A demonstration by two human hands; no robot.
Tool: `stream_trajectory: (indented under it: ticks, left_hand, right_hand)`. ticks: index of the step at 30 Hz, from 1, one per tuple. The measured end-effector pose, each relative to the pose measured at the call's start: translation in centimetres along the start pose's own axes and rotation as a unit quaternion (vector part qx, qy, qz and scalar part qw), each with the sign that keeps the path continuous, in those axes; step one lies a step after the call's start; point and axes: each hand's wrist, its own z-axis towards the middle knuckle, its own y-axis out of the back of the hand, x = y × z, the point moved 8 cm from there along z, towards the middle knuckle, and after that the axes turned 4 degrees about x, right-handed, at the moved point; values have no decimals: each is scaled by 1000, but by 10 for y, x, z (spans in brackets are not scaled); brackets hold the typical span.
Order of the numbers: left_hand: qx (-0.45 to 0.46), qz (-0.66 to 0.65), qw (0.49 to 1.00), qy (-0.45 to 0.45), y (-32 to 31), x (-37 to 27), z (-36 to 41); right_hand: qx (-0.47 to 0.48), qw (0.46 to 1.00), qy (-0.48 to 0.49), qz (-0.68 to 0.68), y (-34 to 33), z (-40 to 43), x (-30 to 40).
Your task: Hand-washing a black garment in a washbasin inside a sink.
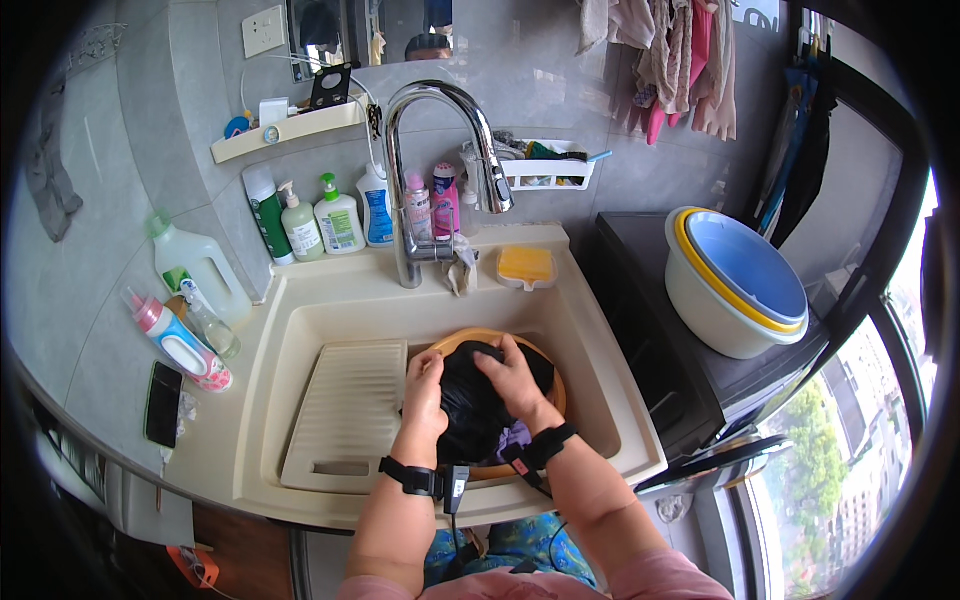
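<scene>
Both hands grip a black cloth garment [471, 409] over a yellow-orange basin [459, 341] in the beige laundry sink [352, 311]. My left hand [426, 394] pinches the garment's left side, while my right hand [517, 379] holds its upper right part with the thumb on top. Below the right wrist a bit of purple cloth [515, 435] shows in the basin. The garment covers most of what the basin holds. A ribbed washboard [349, 409] lies in the sink left of the basin. Above them arches a chrome faucet [442, 90].
Soap bottles [339, 221] line the sink's back ledge, beside an orange soap bar [525, 264] in a dish. A detergent bottle [180, 341] and a phone [163, 405] lie along the left ledge. Nested basins [739, 281] stand on a black cabinet [637, 240] at right.
</scene>
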Motion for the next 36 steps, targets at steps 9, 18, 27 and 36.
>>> stream_trajectory:
  ticks: [9, 18, 27, 36]
  left_hand:
    - [138, -150, 979, 33, -5, 15, -5]
    - [78, -140, 982, 105, -8, 32, 2]
    - [60, 106, 990, 64, -39, -21, -30]
    - [123, 103, 986, 46, -23, -23, -13]
  right_hand:
    - [51, 832, 325, -446, -88, -48, 60]
    - [16, 878, 198, -436, -68, -35, 49]
    - [-82, 844, 133, -513, -16, -2, 27]
    - [260, 963, -65, -7, -25, -12, 0]
